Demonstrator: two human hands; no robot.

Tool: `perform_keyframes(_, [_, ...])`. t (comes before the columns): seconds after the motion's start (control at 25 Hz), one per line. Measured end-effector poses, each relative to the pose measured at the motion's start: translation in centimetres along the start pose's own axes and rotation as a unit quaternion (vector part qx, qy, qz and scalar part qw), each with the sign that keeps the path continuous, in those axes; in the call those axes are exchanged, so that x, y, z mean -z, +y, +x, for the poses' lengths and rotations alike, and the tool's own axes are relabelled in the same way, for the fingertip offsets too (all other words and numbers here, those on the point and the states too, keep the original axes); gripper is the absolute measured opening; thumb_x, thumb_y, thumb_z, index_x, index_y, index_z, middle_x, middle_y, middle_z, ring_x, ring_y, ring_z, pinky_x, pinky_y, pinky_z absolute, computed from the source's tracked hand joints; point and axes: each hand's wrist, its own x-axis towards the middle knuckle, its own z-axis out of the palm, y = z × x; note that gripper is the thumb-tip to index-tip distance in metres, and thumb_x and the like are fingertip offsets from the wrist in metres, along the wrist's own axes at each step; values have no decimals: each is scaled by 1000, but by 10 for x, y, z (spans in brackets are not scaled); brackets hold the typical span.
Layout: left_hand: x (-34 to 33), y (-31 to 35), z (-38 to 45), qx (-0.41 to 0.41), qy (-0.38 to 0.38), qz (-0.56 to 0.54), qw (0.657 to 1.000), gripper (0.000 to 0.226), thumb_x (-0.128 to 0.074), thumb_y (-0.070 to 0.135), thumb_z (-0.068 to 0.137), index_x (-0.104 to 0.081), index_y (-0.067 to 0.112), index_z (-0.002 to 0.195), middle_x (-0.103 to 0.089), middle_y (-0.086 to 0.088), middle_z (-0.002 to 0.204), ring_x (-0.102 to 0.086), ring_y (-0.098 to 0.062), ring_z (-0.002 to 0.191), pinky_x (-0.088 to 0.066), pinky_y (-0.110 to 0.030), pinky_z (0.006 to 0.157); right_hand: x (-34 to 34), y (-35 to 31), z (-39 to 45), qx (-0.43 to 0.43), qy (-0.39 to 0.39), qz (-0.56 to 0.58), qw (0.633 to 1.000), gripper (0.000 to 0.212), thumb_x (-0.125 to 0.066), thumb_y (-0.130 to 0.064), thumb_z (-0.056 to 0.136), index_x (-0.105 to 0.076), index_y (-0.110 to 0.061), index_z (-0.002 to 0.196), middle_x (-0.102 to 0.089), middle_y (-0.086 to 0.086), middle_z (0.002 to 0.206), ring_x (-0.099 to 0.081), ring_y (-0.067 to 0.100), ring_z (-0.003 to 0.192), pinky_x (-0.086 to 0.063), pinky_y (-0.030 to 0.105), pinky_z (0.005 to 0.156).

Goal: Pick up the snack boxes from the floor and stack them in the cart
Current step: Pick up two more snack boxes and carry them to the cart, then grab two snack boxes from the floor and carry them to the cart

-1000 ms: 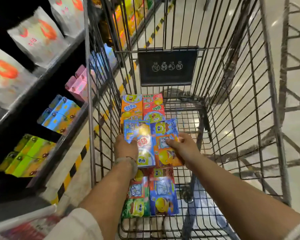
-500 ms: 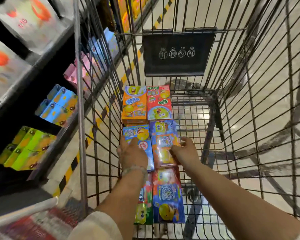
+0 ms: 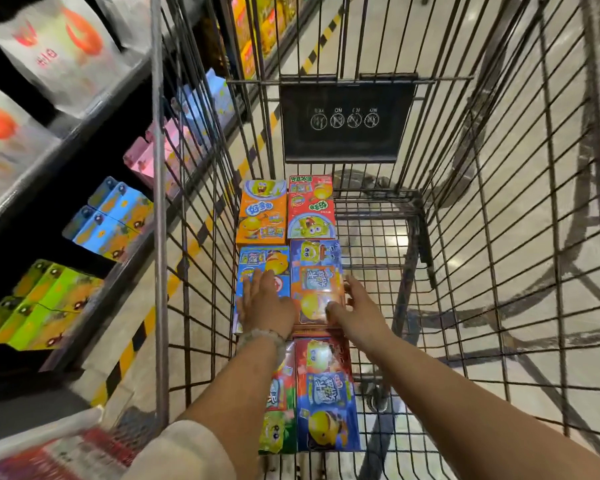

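Shop shelves point(image 3: 84, 188) on the left carry white bags with red print, then pink, blue and green boxes; their writing is too blurred to read. Beside them stands the wire cart point(image 3: 499, 237), its black sign point(image 3: 343, 119) showing four circled icons, two captioned "NO". Six snack boxes point(image 3: 262, 213) with cartoon sponge faces lie flat on the cart floor in pairs. Left hand point(image 3: 265, 303) rests flat, fingers straight, on the blue box point(image 3: 253, 261). Right hand point(image 3: 355, 306) holds the orange-blue box point(image 3: 316, 271) by its right edge.
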Motion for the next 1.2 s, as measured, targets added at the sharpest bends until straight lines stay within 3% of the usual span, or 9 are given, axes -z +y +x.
perform_keyframes(0.24, [38, 37, -23, -90, -17, -74, 993, 52, -43, 12, 95, -29, 16, 145, -22, -5, 155, -23, -27, 141, -26, -39, 113, 23, -28, -25, 20, 9, -15, 1000, 49, -55, -35, 90, -44, -24, 137, -52, -4, 137, -53, 20, 120, -43, 33, 100])
perform_keyframes(0.32, [66, 52, -37, -129, -19, -70, 989, 51, -42, 11, 94, -31, 17, 144, -27, -6, 152, -37, -31, 132, -36, -41, 107, 36, -56, -43, 51, 18, -8, 998, 42, -54, -25, 94, -47, -22, 135, -56, -5, 129, -58, 11, 107, -44, 21, 88])
perform_keyframes(0.4, [101, 68, -57, -173, -6, -61, 983, 49, -43, 12, 94, -34, 16, 143, -34, -5, 148, -48, -28, 121, -44, -31, 96, 52, -91, -65, 78, 15, -2, 997, 44, -53, -18, 95, -44, -19, 139, -55, -2, 128, -54, 5, 95, -41, 15, 80])
perform_keyframes(0.48, [146, 86, -81, -214, 8, -53, 975, 48, -46, 11, 94, -36, 12, 141, -39, -7, 145, -48, -25, 121, -39, -20, 90, 71, -135, -93, 118, 15, -19, 993, 48, -52, -15, 96, -39, -14, 142, -51, 4, 136, -49, 8, 103, -38, 19, 86])
perform_keyframes(0.6, [218, 116, -121, -258, 27, -48, 964, 54, -50, 15, 94, -30, 13, 144, -36, -8, 147, -37, -22, 133, -31, -21, 100, 100, -198, -137, 189, 31, -51, 980, 51, -52, -20, 97, -35, -14, 145, -44, 7, 144, -48, 17, 124, -37, 24, 99])
perform_keyframes(0.68, [276, 137, -158, -297, 46, -38, 953, 54, -50, 17, 94, -30, 14, 144, -38, -5, 145, -40, -21, 132, -33, -21, 97, 119, -242, -172, 233, 34, -48, 971, 52, -52, -25, 97, -34, -17, 145, -43, 7, 146, -46, 20, 128, -44, 25, 95])
perform_keyframes(0.88, [400, 163, -255, -407, 89, -58, 907, 45, -63, 23, 86, -50, 15, 128, -49, 0, 130, -46, -13, 122, -34, -21, 97, 148, -331, -266, 326, 56, -57, 942, 53, -54, -35, 94, -39, -20, 143, -47, 6, 143, -48, 20, 126, -41, 27, 92])
perform_keyframes(1.04, [455, 162, -316, -445, 101, -26, 889, 31, -59, 20, 91, -47, 25, 120, -46, 4, 129, -42, -15, 126, -33, -23, 97, 170, -377, -327, 392, 54, -51, 917, 50, -57, -28, 94, -42, -19, 141, -50, 6, 137, -57, 13, 104, -47, 25, 84])
perform_keyframes(1.2, [483, 151, -364, -454, 150, -1, 878, 37, -56, 23, 92, -46, 28, 127, -45, 6, 136, -42, -14, 127, -35, -27, 102, 183, -407, -370, 458, 48, -108, 881, 51, -63, -26, 90, -46, -21, 138, -52, 7, 136, -53, 20, 121, -45, 33, 100])
